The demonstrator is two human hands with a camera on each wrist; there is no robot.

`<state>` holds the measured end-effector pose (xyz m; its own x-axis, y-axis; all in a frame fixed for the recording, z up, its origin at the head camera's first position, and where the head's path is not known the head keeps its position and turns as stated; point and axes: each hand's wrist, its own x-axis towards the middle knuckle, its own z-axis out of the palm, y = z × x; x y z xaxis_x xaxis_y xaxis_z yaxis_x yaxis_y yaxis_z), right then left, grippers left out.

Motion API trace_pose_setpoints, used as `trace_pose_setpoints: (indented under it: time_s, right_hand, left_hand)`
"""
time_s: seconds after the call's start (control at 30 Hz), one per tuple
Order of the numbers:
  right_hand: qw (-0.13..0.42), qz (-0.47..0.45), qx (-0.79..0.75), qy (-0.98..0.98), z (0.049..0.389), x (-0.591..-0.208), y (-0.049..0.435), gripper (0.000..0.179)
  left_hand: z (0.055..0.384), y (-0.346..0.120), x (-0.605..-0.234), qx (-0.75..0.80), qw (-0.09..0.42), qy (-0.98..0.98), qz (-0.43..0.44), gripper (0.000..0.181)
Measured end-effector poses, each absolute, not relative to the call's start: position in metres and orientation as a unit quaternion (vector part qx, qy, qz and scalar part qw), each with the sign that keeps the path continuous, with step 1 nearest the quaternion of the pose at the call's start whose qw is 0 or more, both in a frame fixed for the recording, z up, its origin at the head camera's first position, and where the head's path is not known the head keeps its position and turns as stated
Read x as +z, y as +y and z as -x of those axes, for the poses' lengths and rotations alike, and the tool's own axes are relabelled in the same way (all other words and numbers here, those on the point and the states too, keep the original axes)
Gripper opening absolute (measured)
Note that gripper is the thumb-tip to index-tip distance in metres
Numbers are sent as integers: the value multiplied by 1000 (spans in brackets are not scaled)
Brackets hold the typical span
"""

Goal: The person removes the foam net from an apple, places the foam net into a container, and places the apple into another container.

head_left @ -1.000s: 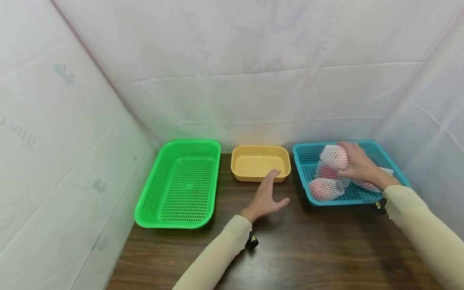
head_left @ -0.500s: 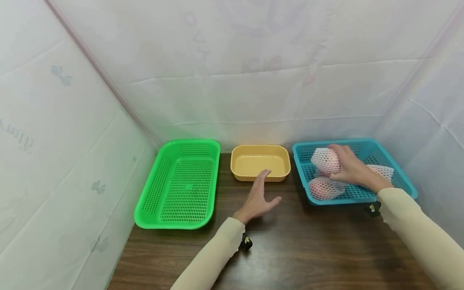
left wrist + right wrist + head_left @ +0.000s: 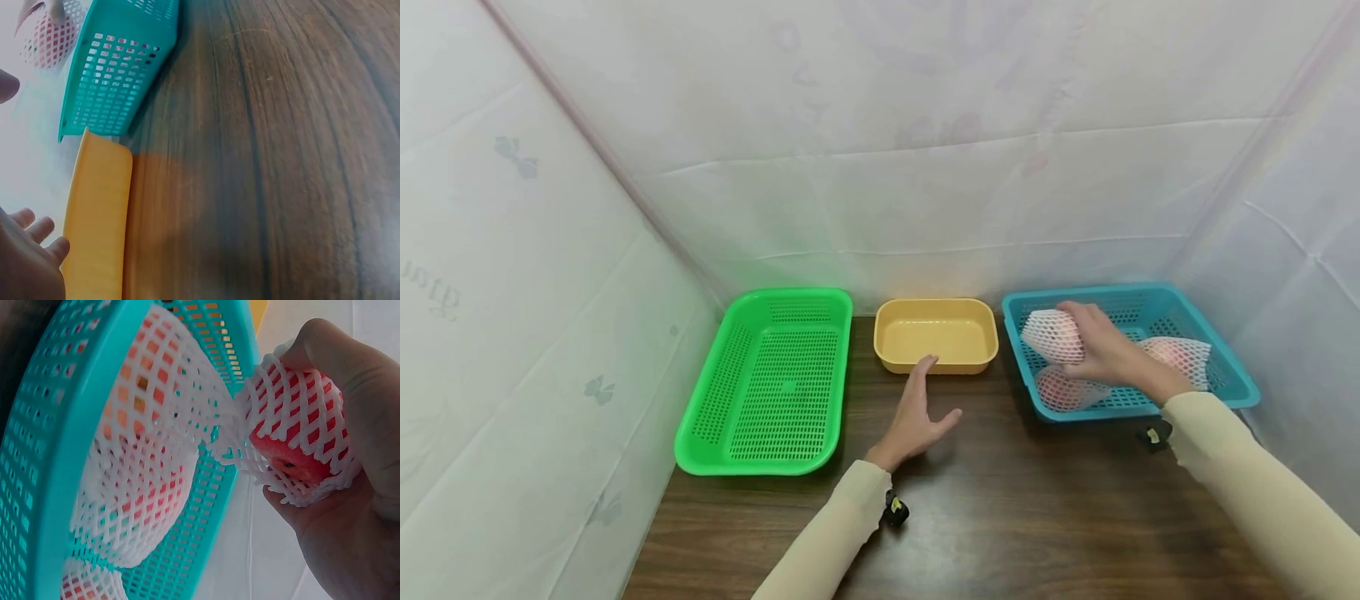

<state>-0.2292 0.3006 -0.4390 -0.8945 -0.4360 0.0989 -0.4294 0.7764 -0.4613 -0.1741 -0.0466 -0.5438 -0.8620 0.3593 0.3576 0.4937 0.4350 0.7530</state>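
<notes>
My right hand [image 3: 1103, 348] grips a red apple [image 3: 294, 456] in a white foam net [image 3: 284, 403], over the left part of the blue basket [image 3: 1086, 292]. The right wrist view shows thumb and fingers curled round it, its dark-spotted end facing the camera. Other netted red fruits lie in that basket, one netted fruit [image 3: 1063, 390] at its front left and another netted fruit [image 3: 1180, 358] on the right behind my wrist. My left hand [image 3: 910, 425] hangs over the table, fingers extended and thumb spread, holding nothing, just in front of the yellow container [image 3: 936, 369].
A green mesh basket [image 3: 842, 375] with nothing in it stands on the left. The yellow container sits between it and the blue basket, all three on a dark wood table [image 3: 1000, 517]. Pale cloth walls [image 3: 880, 200] rise behind and at both sides.
My right hand has moved left with the netted apple, from the middle of the blue basket toward its left side. My left hand has drifted left and slightly nearer, its fingers still spread.
</notes>
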Motion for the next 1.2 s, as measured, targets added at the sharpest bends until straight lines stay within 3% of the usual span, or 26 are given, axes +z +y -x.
trace_pose_setpoints:
  time_s: [0.27, 0.83, 1.2]
  right_hand:
    - [25, 233, -246, 941, 222, -440, 290, 96]
    - [5, 247, -240, 939, 212, -441, 258, 95]
    - [28, 249, -240, 938, 210, -437, 231, 97]
  left_hand:
    - [167, -62, -546, -488, 73, -840, 226, 90]
    - [161, -83, -551, -484, 99, -842, 217, 90]
    - [156, -90, -551, -482, 112, -845, 204, 90]
